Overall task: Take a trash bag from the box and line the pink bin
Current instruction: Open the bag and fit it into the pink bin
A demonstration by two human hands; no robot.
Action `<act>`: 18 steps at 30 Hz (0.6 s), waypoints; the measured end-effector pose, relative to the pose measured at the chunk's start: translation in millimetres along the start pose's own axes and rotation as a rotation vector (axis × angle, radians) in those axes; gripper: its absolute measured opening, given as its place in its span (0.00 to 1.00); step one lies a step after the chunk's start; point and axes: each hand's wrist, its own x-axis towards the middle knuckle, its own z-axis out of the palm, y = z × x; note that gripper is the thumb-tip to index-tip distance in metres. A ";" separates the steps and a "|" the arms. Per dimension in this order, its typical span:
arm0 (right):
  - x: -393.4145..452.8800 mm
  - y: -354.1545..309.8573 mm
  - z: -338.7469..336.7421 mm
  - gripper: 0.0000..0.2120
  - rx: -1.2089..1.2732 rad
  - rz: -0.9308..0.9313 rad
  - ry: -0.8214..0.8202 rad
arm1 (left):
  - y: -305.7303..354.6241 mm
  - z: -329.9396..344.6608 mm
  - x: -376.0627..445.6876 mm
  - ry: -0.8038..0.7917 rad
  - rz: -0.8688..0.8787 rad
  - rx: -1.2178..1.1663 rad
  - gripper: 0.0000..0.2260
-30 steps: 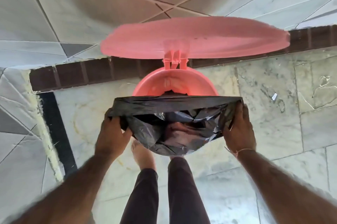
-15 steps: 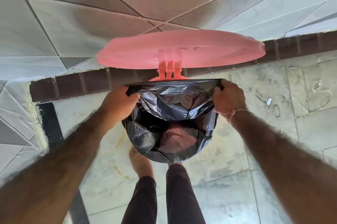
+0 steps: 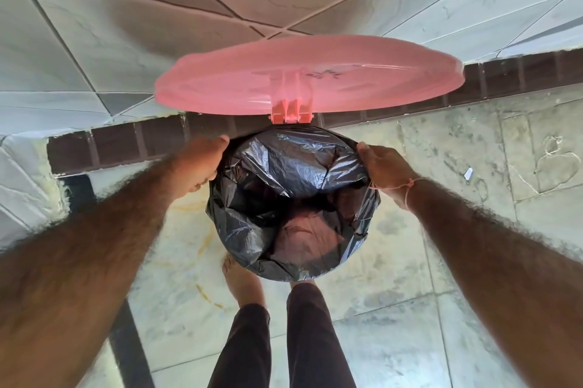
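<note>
Now the black trash bag (image 3: 293, 198) is sitting over the mouth of the pink bin (image 3: 291, 111), where a second ago it was being held stretched open in the air on the near side of the bin with the pink rim still showing behind it; the bag's mouth is covering the whole opening, and only the hinge bracket and the raised pink lid (image 3: 309, 75) are showing any pink; the lid is standing open at the far side, above the bag. The left hand (image 3: 202, 166) is gripping the bag's edge at the far left of the rim, its grip clamped on the plastic; the right hand (image 3: 385, 166) is doing the same at the far right, grip also closed on the bag's hem; both hands are pressing the edge down and outward. The body of the bag is sagging in crumpled folds inside the bin, with a paler patch showing at the bottom. Judging from this, the lining is mostly done; the far edge by the hinge is looking like the last part needing to be tucked, and the near edge is appearing already rolled over, above the person's bare foot (image 3: 243, 283) on the marble floor (image 3: 410, 293).
</note>
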 end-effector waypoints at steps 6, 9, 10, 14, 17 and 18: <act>-2.7 19.6 2.5 0.21 0.180 0.145 0.059 | -36.8 5.7 0.9 0.101 -0.068 -0.043 0.23; -9.4 29.3 6.5 0.24 0.182 0.132 0.081 | -54.5 10.6 -3.7 0.068 -0.141 -0.171 0.25; -10.8 32.3 7.6 0.23 0.175 0.104 0.105 | -58.7 11.6 -5.5 0.052 -0.164 -0.222 0.25; -16.2 46.6 3.0 0.21 -0.064 -0.099 0.157 | -71.1 11.4 -7.0 0.015 -0.159 -0.281 0.18; -25.1 48.0 -4.6 0.10 -0.256 -0.243 0.109 | -78.0 9.6 -9.9 0.010 -0.047 -0.245 0.09; -25.8 49.9 -7.2 0.09 -0.342 -0.282 0.076 | -79.8 8.5 -10.9 0.013 0.002 -0.213 0.07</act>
